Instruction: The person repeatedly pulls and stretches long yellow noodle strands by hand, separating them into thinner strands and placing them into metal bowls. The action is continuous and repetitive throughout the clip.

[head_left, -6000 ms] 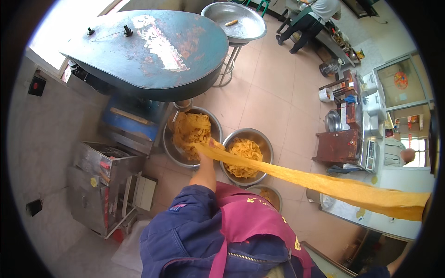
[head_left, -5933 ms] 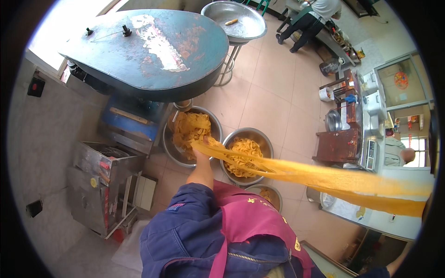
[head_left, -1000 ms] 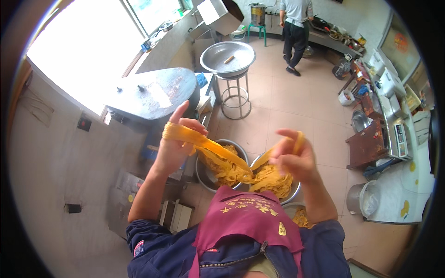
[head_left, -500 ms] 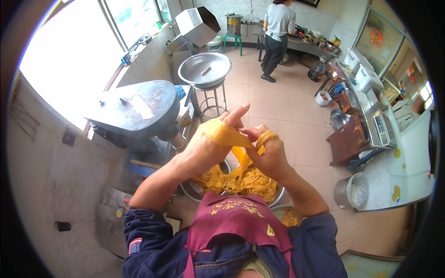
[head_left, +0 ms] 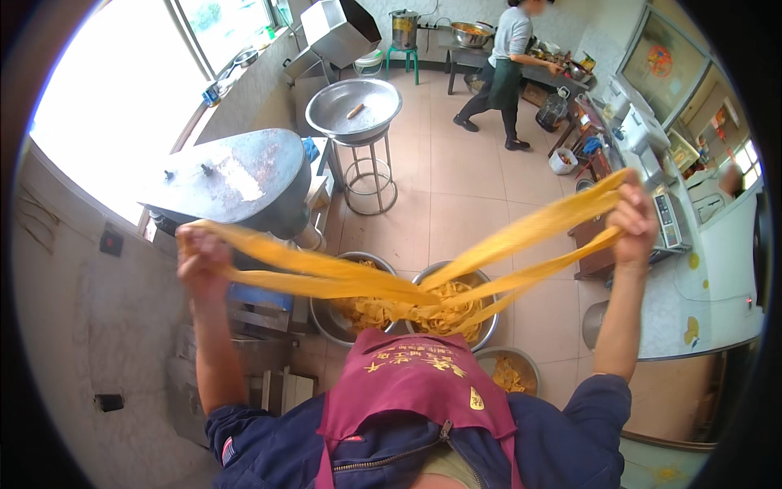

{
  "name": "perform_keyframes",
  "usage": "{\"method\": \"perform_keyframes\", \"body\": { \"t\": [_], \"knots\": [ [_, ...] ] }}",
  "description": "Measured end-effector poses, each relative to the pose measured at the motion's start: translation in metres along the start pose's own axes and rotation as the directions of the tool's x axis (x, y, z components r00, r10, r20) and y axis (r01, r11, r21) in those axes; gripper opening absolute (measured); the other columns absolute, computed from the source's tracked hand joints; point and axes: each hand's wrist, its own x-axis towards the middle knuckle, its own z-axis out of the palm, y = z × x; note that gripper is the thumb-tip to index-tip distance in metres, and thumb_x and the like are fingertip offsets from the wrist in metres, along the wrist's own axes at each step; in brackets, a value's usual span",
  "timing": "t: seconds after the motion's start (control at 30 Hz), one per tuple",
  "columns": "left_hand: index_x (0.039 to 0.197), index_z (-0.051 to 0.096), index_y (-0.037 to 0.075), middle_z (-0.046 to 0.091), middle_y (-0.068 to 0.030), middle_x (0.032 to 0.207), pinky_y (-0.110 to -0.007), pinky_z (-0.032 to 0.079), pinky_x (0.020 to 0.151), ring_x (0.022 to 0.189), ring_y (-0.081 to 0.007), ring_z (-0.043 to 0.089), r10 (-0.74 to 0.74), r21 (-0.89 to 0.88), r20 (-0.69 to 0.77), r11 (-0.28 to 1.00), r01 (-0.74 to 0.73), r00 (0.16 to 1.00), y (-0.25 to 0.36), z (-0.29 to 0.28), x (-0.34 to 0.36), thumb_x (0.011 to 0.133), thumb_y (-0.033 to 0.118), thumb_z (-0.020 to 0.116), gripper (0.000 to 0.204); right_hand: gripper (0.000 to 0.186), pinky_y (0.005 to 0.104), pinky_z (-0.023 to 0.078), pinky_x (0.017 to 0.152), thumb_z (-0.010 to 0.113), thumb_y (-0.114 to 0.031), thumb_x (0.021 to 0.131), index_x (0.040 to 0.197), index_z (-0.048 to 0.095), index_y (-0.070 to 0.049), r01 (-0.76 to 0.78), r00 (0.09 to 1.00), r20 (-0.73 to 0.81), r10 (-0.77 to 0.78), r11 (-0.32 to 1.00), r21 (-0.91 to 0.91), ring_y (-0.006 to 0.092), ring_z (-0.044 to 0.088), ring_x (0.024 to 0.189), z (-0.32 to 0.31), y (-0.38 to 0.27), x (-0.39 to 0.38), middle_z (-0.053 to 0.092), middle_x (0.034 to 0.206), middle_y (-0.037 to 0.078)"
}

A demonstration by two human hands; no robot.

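Observation:
Stretched wide between my two raised hands is a long, flat yellow food strip (head_left: 326, 275), doubled into loops that meet low in the middle. My left hand (head_left: 204, 259), far out to the left, is closed round one end. On the right and higher, my right hand (head_left: 634, 222) grips the other end. Below the strip sit two metal bowls, the left bowl (head_left: 321, 321) and the right bowl (head_left: 491, 324), both holding tangled yellow strips (head_left: 362, 310). The strip's low middle hangs over them, and I cannot tell whether it touches the pile.
A third metal bowl (head_left: 531, 365) with yellow pieces stands at the lower right. Ahead, a wide basin (head_left: 371, 96) rests on a metal stand. A grey machine (head_left: 244, 175) is at left, a counter (head_left: 717, 285) at right. A co-worker (head_left: 509, 73) is at the back.
My hands were close together in the middle with the yellow strip wrapped round them; now they are far apart, pulling it out wide. The co-worker has turned and stepped to the right.

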Motion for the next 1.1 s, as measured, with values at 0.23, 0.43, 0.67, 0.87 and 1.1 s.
{"method": "perform_keyframes", "body": {
  "t": [0.23,0.43,0.67,0.87,1.1],
  "knots": [
    [0.148,0.048,0.003,0.057,-0.0111,0.128,-0.037,0.042,0.113,0.131,-0.0241,0.053,0.577,0.786,-0.342,0.608,-0.11,0.742,0.158,-0.074,-0.064,0.083,-0.009,0.051,0.065,0.053,0.0222,0.056,0.085,0.053,-0.003,0.102,0.154,0.042,-0.003,0.127,0.843,-0.244,-0.48,0.617,-0.777,0.0202,0.058,0.133,-0.075,-0.143,-0.026,0.053,0.152,0.011],
    [0.144,0.057,0.005,0.06,-0.0128,0.139,-0.041,0.032,0.12,0.139,-0.0223,0.05,0.551,0.995,-0.087,0.008,0.098,0.83,0.244,-0.087,-0.059,0.086,-0.005,0.053,0.059,0.054,0.0289,0.051,0.104,0.045,0.005,0.098,0.151,0.045,-0.002,0.022,0.848,-0.14,-0.511,0.298,-0.954,0.0224,0.048,0.143,-0.075,-0.171,-0.014,0.048,0.157,0.012],
    [0.149,0.05,0.004,0.059,-0.0178,0.144,-0.048,0.035,0.121,0.14,-0.0319,0.051,0.067,0.967,0.206,-0.169,-0.192,0.976,0.133,0.059,0.015,0.097,0.007,0.056,0.052,0.07,0.0173,0.058,0.077,0.049,0.004,0.091,0.159,0.033,-0.004,0.061,0.99,0.03,-0.135,0.233,-0.971,0.0191,0.064,0.125,0.043,-0.062,0.013,0.049,0.154,0.018],
    [0.144,0.052,0.001,0.06,-0.019,0.142,-0.055,0.036,0.118,0.141,-0.04,0.049,-0.366,0.862,0.476,0.375,-0.341,0.8,-0.008,0.193,0.04,0.088,0.008,0.068,0.058,0.08,0.0278,0.066,0.075,0.042,0.006,0.082,0.16,0.024,0.0,0.138,0.976,0.184,0.115,0.326,-0.935,0.0278,0.067,0.12,0.11,0.05,0.03,0.056,0.142,0.026],
    [0.142,0.047,-0.005,0.058,-0.0272,0.124,-0.051,0.046,0.101,0.117,-0.0442,0.056,-0.212,0.7,0.714,0.235,-0.675,0.667,-0.126,0.268,0.067,0.09,0.043,0.074,0.076,0.078,0.0387,0.059,0.096,0.042,0.007,0.084,0.16,0.02,0.003,0.078,0.956,0.222,0.195,0.557,-0.827,0.0298,0.067,0.121,0.154,0.124,0.029,0.064,0.13,0.023]
  ]
}}
